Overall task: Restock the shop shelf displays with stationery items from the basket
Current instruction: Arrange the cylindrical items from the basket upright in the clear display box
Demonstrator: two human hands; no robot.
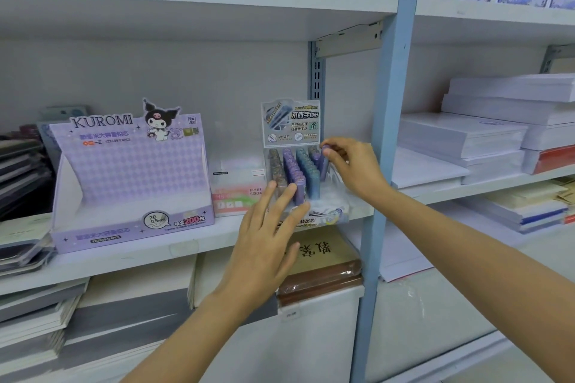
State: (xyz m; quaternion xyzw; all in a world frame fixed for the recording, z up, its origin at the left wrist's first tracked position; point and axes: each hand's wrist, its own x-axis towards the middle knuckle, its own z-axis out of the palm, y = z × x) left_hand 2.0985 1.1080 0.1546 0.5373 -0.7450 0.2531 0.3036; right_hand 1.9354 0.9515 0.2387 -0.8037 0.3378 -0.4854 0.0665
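Note:
A small display box (291,121) of pencil-lead tubes stands on the middle shelf (199,239), its rows filled with grey, purple and blue tubes (294,169). My right hand (351,169) pinches the top of a purple tube (324,165) at the right end of the box. My left hand (264,239) reaches up with straight fingers, their tips touching the front tubes and the box's front edge. No basket is in view.
A purple Kuromi display box (130,177) stands to the left, apparently without stock. A pink Fruit Soda box (238,193) sits between the two displays. A blue upright post (389,134) rises just right of my right hand. White paper stacks (485,134) fill the right-hand shelves.

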